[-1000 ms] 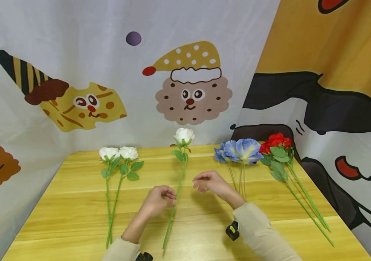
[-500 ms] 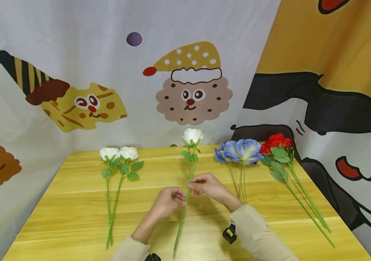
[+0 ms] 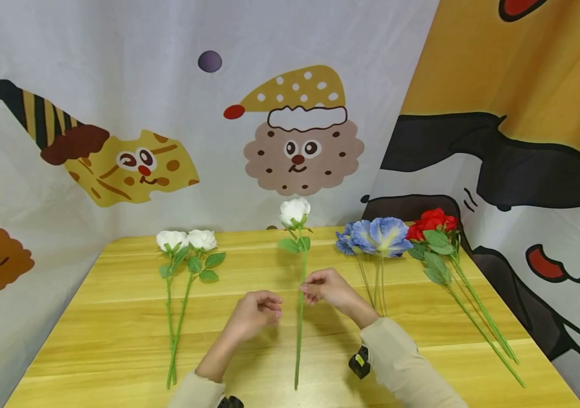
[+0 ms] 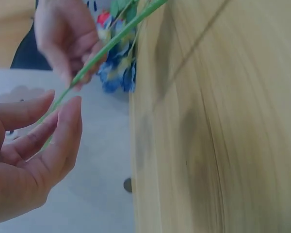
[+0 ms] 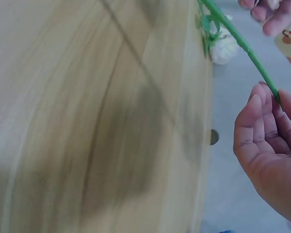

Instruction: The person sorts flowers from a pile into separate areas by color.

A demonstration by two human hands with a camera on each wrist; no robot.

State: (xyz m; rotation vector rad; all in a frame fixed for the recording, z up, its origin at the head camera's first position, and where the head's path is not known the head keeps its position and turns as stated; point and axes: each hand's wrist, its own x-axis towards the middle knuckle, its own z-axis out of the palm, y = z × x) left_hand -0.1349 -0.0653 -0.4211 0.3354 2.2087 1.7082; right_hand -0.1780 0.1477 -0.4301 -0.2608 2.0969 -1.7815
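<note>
A white artificial rose stands nearly upright above the middle of the table, its long green stem running down toward the front. My right hand pinches the stem between thumb and fingers partway along it. In the right wrist view the stem passes between the thumb and fingertips. My left hand is just left of the stem, holding nothing, its fingers loosely bent. The left wrist view shows a gap between the left thumb and fingers, with the stem passing behind them.
Two white roses lie on the left of the wooden table. Several blue flowers lie right of centre, beside red roses with long stems. A printed curtain hangs behind the table's back edge.
The rose has moved right and its stem has turned more upright. My right hand has reached the stem and taken hold of it; my left hand has let go and drawn back left.
</note>
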